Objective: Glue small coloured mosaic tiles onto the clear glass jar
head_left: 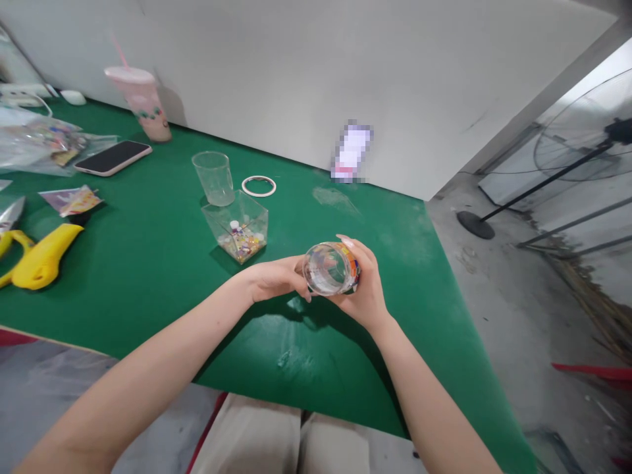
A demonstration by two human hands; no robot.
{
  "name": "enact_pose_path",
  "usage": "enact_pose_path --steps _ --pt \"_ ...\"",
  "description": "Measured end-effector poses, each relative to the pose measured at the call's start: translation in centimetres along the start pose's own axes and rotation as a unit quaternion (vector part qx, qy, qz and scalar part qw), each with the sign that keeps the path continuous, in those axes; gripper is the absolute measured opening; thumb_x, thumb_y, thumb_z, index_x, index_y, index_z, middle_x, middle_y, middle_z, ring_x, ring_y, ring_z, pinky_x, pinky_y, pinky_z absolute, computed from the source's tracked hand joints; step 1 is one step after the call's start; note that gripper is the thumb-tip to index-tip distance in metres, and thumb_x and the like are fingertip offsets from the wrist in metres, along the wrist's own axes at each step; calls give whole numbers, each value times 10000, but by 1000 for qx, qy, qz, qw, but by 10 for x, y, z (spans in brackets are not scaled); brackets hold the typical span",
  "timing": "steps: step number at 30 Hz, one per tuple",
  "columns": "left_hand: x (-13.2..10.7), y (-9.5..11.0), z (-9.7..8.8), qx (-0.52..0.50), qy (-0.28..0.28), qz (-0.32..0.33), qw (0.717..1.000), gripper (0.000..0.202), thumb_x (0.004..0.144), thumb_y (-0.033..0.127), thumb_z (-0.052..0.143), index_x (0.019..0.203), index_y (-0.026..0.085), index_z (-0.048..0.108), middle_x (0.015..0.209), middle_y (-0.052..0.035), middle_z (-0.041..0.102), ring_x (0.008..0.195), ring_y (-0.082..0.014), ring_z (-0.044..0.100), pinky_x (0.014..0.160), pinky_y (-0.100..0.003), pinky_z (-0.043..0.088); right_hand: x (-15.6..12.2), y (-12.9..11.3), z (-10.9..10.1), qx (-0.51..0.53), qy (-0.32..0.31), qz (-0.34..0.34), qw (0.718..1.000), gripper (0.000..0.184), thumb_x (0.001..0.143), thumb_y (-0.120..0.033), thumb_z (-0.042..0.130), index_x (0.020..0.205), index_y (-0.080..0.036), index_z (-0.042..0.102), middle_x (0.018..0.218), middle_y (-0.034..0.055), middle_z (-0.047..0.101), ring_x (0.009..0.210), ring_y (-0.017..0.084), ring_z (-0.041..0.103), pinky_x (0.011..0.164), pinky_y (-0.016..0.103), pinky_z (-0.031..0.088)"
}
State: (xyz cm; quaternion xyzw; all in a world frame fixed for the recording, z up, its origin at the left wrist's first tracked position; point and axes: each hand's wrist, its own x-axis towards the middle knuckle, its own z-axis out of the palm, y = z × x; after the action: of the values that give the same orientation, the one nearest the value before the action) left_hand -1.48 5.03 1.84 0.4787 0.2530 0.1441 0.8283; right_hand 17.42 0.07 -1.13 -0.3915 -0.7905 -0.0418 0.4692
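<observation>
Above the green table [162,263] I hold a small clear cup [330,268] tipped on its side, its open mouth facing me, with coloured bits at its far end. My right hand [365,289] wraps round it from the right and behind. My left hand [274,278] grips it from the left, fingertips at its rim. A clear square box [239,227] with colourful small pieces in its bottom stands to the left, a little beyond my hands. Behind it stands an empty clear cup [214,178], and a white ring [259,186] lies flat beside that.
A pink tumbler with a straw [143,99], a phone [113,158], plastic bags [39,145], small packets [72,201] and a yellow tool [42,260] lie to the left. A white wall [316,79] backs the table. A standing fan [587,151] is on the concrete floor at right.
</observation>
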Motion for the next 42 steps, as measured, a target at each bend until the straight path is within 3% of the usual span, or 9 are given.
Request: enact_pose_path --steps 6,15,42 --pt "0 0 1 0 -7 15 1000 512 501 34 664 999 146 632 872 -13 645 837 -147 562 780 -280 400 -2 2 2 -8 1 -1 1000 791 746 -379 732 1392 -219 305 1301 174 513 1215 313 499 981 567 452" --pt "2 -1 3 2 9 11 1000 431 464 35 664 874 159 613 794 11 610 828 -139 544 752 -265 398 -2 1 3 -23 1 9 1000 785 753 -416 712 1388 -247 281 1300 160 517 1200 315 512 960 574 466" --pt "-2 1 5 -39 -10 24 999 497 474 -2 670 947 149 645 875 -20 667 801 -141 559 694 -258 404 2 1 -1 -62 -12 -48 997 804 746 -300 716 1407 -220 267 1272 164 532 1198 305 523 993 575 445"
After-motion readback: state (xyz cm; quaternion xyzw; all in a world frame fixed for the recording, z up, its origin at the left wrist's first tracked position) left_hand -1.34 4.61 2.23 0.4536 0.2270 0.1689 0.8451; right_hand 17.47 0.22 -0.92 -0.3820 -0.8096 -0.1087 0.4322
